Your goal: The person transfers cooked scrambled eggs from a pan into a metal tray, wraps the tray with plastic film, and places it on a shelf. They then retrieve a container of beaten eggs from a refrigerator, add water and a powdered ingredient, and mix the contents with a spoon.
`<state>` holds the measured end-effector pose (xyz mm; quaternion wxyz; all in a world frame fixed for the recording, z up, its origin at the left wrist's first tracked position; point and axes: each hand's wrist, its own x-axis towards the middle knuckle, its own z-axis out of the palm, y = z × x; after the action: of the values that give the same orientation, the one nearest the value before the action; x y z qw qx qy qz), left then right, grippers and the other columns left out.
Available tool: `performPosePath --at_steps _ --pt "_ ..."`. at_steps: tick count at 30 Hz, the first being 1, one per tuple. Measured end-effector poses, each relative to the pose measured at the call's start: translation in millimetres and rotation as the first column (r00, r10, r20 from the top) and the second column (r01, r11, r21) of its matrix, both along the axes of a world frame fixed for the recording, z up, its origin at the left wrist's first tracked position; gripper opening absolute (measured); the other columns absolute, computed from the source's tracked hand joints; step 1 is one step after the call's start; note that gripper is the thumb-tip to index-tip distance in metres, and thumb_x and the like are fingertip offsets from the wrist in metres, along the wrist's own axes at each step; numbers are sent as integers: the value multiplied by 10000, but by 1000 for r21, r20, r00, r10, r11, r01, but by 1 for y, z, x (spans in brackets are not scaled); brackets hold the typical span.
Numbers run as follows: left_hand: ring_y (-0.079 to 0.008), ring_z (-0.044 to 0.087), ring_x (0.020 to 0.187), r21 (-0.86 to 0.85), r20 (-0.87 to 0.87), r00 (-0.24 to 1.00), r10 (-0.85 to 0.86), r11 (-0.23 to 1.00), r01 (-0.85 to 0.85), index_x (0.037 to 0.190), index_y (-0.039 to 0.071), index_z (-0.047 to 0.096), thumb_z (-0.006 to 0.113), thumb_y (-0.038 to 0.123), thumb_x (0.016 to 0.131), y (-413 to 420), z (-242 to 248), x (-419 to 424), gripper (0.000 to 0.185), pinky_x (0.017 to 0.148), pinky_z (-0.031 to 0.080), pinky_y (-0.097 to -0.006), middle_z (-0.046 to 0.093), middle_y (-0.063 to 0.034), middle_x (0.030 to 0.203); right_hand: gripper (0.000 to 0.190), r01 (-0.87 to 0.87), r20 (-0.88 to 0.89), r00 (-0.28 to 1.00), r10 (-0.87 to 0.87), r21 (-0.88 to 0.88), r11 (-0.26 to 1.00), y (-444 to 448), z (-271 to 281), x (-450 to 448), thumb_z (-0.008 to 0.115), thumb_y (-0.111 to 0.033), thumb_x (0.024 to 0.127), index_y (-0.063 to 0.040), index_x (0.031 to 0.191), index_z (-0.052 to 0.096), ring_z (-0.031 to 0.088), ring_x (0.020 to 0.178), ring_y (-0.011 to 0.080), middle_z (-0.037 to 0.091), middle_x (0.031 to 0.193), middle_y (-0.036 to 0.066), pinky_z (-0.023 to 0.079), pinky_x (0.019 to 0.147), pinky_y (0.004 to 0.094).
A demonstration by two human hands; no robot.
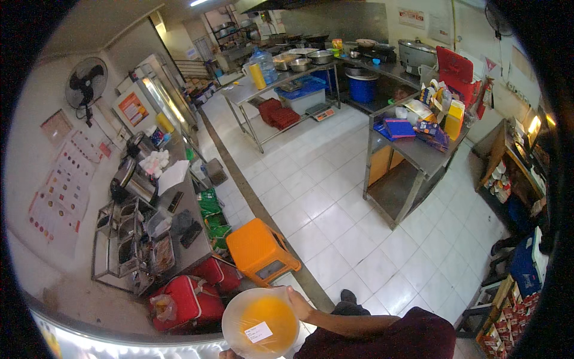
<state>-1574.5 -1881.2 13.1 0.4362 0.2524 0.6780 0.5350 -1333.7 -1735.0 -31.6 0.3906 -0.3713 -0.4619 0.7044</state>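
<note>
A translucent white bowl hangs low in front of me, holding something orange-yellow. Clear plastic film appears stretched over its top, and a white label with writing is stuck there. My right hand grips the bowl's rim on the upper right, thumb at the edge. At the bottom of the view, only some fingers of my left hand show, holding the bowl's lower left side. The rest of that hand is cut off by the frame.
An orange plastic stool stands just ahead, beside red insulated bags. Along the left wall runs a steel counter with pans and phones. A steel table bearing boxes stands right; another table is farther back. White floor tiles lie between.
</note>
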Motion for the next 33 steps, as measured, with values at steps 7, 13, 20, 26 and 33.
performPosePath --at_steps 7,13,20,26,33 --pt "-55 280 437 -54 -54 992 -114 992 111 551 174 373 447 240 886 -24 32 -10 350 404 190 -254 346 71 512 585 -42 -114 993 29 -115 993 -9 6 -30 110 -383 1039 4 1274 481 532 1111 221 576 1196 135 376 1022 344" --pt "-60 302 453 -29 -75 997 15 999 -17 658 150 419 412 220 896 -33 34 -21 249 411 234 -241 356 58 537 577 1 -354 934 -48 -133 991 -26 5 -47 131 -380 1038 19 1290 463 531 1116 211 567 1212 139 383 1014 350" --pt "-122 357 438 75 -214 976 -50 995 68 626 104 440 427 277 912 -33 17 -29 335 406 294 -296 419 -3 513 559 91 -131 988 -80 82 993 -8 -8 -47 200 -407 1037 -15 1141 584 590 1019 227 640 1108 123 447 935 376" --pt "-147 457 535 -36 -384 890 -246 967 252 757 54 580 448 317 920 15 -8 -16 336 479 375 -314 548 -61 625 536 128 -270 951 -152 -102 986 41 -44 -28 223 -381 1040 -10 1106 604 589 1001 222 652 1061 126 437 933 367" --pt "-150 498 641 -101 -137 941 -310 949 298 922 79 611 460 334 943 141 -67 34 297 567 411 -333 573 -47 731 608 122 -341 924 -172 -163 979 141 -59 53 210 -464 1024 23 1244 501 540 1090 239 595 1180 125 401 995 367"
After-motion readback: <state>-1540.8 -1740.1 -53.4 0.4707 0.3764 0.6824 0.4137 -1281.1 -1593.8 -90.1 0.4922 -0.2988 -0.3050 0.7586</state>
